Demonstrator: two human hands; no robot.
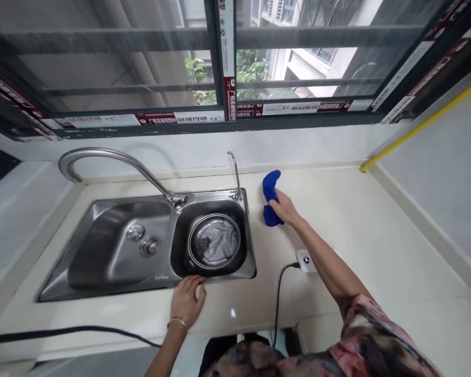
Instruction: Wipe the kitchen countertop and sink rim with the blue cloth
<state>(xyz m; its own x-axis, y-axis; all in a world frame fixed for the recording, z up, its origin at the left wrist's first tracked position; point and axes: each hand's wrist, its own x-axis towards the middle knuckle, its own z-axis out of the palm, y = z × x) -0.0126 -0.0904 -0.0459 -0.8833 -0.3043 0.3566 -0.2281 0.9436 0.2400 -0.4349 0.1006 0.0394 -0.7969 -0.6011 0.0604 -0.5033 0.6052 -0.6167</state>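
Observation:
My right hand (286, 207) grips a blue cloth (271, 183) on the pale countertop (337, 209), just right of the sink. Part of the cloth sticks out above the fingers and part hangs below them. My left hand (188, 301) rests with fingers stretched out on the front rim of the double steel sink (157, 283). Inside the sink's right basin sits a round metal colander (191, 230), with a grey cloth (222, 238) lying in it.
A large curved faucet (121, 154) stands behind the sink, with a thin small tap (236, 170) at its back right corner. A white box (306, 261) with a black cable (278, 293) lies near my right forearm. A yellow pipe (424, 123) runs along the right wall.

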